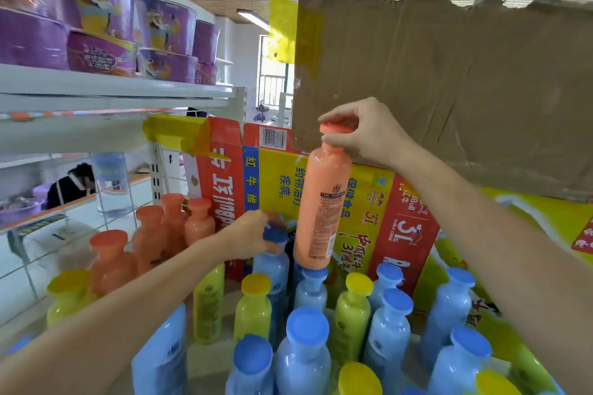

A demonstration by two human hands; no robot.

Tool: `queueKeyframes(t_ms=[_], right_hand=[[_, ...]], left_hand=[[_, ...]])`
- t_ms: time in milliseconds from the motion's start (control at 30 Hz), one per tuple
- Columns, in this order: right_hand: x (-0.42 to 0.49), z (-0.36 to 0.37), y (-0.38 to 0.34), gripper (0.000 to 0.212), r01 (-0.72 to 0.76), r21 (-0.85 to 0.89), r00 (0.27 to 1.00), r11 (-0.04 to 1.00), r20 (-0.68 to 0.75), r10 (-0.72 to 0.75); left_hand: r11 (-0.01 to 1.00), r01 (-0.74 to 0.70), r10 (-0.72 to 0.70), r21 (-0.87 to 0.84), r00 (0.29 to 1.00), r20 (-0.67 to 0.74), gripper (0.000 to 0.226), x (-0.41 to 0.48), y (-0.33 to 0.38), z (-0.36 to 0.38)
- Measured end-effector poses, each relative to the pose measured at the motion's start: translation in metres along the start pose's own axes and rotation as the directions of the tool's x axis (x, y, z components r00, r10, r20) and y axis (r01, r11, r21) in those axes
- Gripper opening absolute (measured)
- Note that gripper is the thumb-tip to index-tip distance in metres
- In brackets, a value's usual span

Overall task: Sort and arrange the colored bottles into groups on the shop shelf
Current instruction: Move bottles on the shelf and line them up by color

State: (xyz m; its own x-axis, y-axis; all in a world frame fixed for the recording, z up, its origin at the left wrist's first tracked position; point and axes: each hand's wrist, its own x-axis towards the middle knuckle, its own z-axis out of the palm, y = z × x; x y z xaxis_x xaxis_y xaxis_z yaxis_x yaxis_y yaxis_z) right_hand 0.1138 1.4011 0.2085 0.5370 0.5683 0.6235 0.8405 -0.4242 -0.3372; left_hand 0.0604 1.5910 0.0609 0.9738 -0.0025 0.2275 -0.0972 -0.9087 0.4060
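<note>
My right hand (pixel 362 131) pinches the cap of an orange bottle (pixel 322 202) and holds it in the air above the other bottles. My left hand (pixel 250 234) grips the blue cap of a light blue bottle (pixel 272 269) standing on the shelf. Several orange bottles (pixel 150 234) stand grouped at the left. Several blue bottles (pixel 305 349) and yellow bottles (pixel 351 314) stand mixed across the middle and right of the shelf.
Red and yellow cardboard boxes (pixel 378 212) wall the back of the shelf. A torn brown cardboard sheet (pixel 449 90) hangs above on the right. The upper shelf (pixel 112 90) carries purple noodle bowls (pixel 102 16). A wire divider (pixel 115 202) borders the left.
</note>
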Motion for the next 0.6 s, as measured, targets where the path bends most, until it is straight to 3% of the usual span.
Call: queueKeyframes(t_ms=[333, 600], right_hand=[[-0.001, 0.009, 0.005, 0.035, 0.007, 0.003, 1.000, 1.000, -0.005, -0.007], [0.013, -0.001, -0.012, 0.035, 0.019, 0.084, 0.997, 0.996, -0.072, -0.013]], left_hand=[[0.993, -0.050, 0.039, 0.108, 0.994, 0.101, 0.054, -0.004, -0.003, -0.009], [0.984, 0.001, 0.012, 0.177, 0.997, -0.073, 0.054, -0.039, -0.025, -0.043]])
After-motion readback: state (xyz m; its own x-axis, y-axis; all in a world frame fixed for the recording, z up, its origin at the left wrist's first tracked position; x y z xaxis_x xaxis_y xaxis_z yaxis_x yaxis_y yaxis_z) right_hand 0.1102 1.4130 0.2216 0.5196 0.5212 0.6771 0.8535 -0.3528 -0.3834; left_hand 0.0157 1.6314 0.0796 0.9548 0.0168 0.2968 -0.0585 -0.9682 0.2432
